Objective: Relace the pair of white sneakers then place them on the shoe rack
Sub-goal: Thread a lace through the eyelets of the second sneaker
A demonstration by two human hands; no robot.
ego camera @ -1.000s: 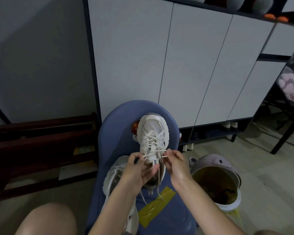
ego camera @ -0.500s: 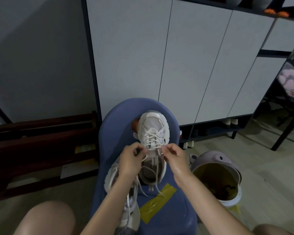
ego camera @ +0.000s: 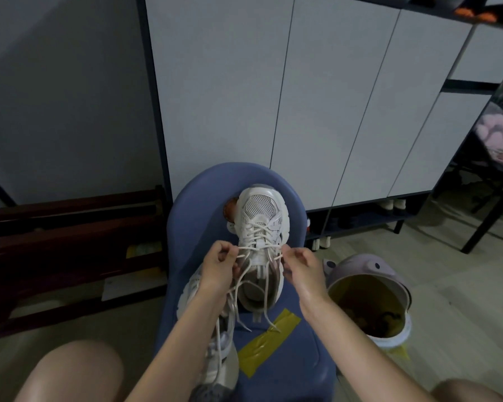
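Observation:
A white sneaker lies on a blue chair seat with its toe pointing away from me. Its white lace runs crossed through the upper eyelets, and both loose ends hang down over the shoe's opening. My left hand pinches the lace at the shoe's left side. My right hand pinches the lace at the right side. The second white sneaker lies lower left on the seat, mostly hidden under my left forearm.
A pink bucket with dark contents stands on the floor right of the chair. White cabinet doors rise behind, with an open low shelf holding shoes beneath. A dark wooden rack sits left. Yellow tape marks the seat.
Both hands have moved a little up the shoe and apart, drawing the lace taut across the tongue. The view has shifted slightly downward.

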